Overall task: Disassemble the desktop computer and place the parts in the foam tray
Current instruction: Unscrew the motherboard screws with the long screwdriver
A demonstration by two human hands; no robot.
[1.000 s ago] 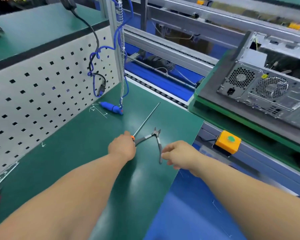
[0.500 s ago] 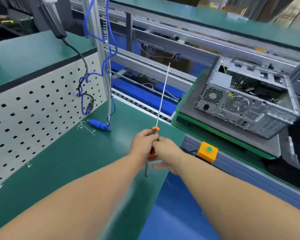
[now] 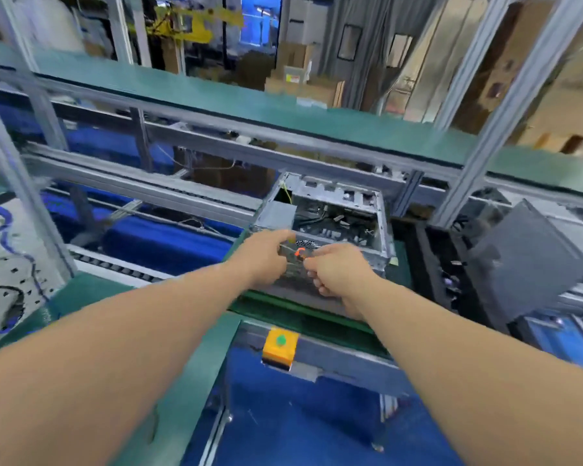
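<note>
My right hand (image 3: 334, 270) is curled round the orange-handled screwdriver (image 3: 300, 254), of which only a blurred scrap of orange and dark grip shows between my hands. My left hand (image 3: 265, 255) reaches forward beside it, fingers stretched toward the tool's front; motion blur stops me from saying whether it pinches the shaft or just guides it, so I cannot tell its grip.

Both hands hover right at the near face of the open grey metal desktop computer case (image 3: 330, 213), which lies on its side with the top panel off and the dark circuit board showing inside. The case sits on a green-edged pallet (image 3: 303, 314) on the conveyor line. Right of the case lies a dark grey flat panel (image 3: 525, 250), tilted, over what looks like the black foam tray (image 3: 431, 264); the blur keeps me from being sure. Below the case, on the frame rail, is a yellow box with a green button (image 3: 280, 344). Left of the case runs the green-matted worktop (image 3: 81, 297).

I judge the job to be at its start: tool in hand, no screw engaged yet. Next I need to seat the tip squarely in a screw on the case's rear face, steadying the long shaft with my left hand
</note>
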